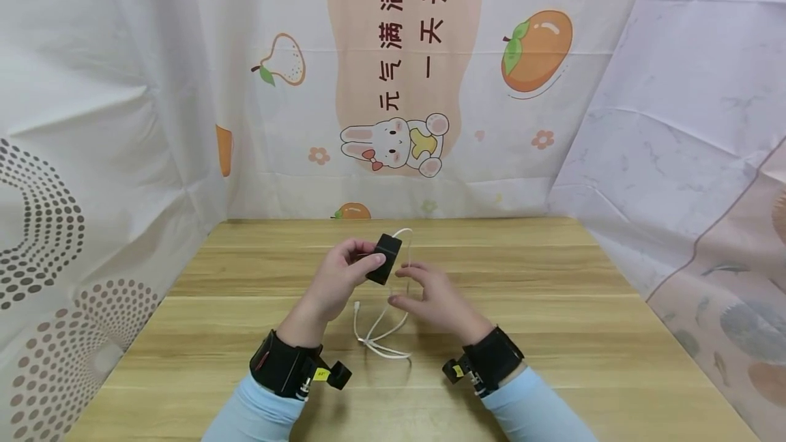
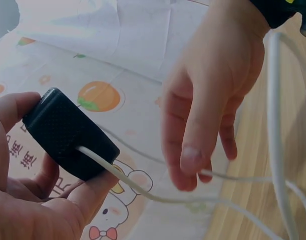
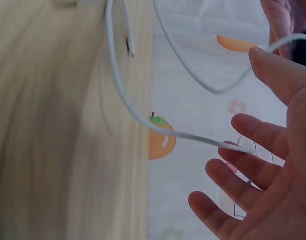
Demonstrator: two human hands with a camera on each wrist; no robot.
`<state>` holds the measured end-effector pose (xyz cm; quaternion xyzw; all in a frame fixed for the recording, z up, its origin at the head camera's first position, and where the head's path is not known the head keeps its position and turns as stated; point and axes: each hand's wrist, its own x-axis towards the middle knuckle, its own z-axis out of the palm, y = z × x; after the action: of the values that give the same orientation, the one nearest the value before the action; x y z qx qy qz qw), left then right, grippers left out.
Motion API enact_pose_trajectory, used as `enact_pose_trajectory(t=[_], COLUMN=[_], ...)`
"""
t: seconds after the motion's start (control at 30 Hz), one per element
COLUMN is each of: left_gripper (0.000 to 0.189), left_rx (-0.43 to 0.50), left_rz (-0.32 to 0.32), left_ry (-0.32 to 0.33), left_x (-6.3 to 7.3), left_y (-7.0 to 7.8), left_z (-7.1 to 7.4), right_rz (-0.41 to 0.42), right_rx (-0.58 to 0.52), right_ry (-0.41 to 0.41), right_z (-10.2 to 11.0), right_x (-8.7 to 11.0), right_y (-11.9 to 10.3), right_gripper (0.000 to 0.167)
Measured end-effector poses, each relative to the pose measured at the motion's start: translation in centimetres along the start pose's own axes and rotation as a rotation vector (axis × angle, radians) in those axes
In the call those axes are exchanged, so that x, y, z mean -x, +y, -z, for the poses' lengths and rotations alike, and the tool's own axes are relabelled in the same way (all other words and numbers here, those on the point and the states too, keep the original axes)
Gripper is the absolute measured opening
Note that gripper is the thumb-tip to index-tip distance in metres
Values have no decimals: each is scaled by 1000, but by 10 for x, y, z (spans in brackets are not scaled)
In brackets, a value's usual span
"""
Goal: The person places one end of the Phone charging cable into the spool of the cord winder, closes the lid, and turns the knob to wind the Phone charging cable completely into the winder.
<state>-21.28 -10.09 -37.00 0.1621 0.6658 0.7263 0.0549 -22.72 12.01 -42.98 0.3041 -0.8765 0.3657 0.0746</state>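
Observation:
My left hand (image 1: 334, 285) grips a small black adapter block (image 1: 384, 258) between thumb and fingers, lifted above the wooden table (image 1: 552, 305). A white cable (image 1: 381, 340) comes out of the block and loops down onto the table. One loose plug end (image 1: 357, 305) lies near my left wrist. In the left wrist view the block (image 2: 67, 132) sits in my left hand (image 2: 22, 200) with the cable (image 2: 142, 187) leaving its side. My right hand (image 1: 430, 295) hovers just right of the block, fingers spread and relaxed. In the right wrist view the cable (image 3: 117, 85) runs across the fingers of that hand (image 3: 263, 190).
Printed cloth backdrops close off the table at the back (image 1: 393, 135), left (image 1: 92, 189) and right (image 1: 688, 189). Both wrists wear black straps with cameras.

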Motion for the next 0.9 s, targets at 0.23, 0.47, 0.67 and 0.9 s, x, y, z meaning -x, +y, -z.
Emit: enact_pose_trajectory(t=[0.23,0.47,0.67,0.9], left_gripper=[33,31,30,28], left_rx=[24,32,-22,-94], left_rz=[12,14,-8,-46], left_ry=[-1,0,51,141], left_x=[1,2,3,1], left_y=[1,1,2,4], left_z=[-3,-3,2,8], right_rz=[71,37,9,34], right_rx=[-14,-25,-45,-74], right_ry=[16,34,59,129], right_z=[-16,-19,-13,1], right_x=[-7,-5,-4,-3], right_y=[-3,-4,-1,2], right_gripper=[29,9,14,15])
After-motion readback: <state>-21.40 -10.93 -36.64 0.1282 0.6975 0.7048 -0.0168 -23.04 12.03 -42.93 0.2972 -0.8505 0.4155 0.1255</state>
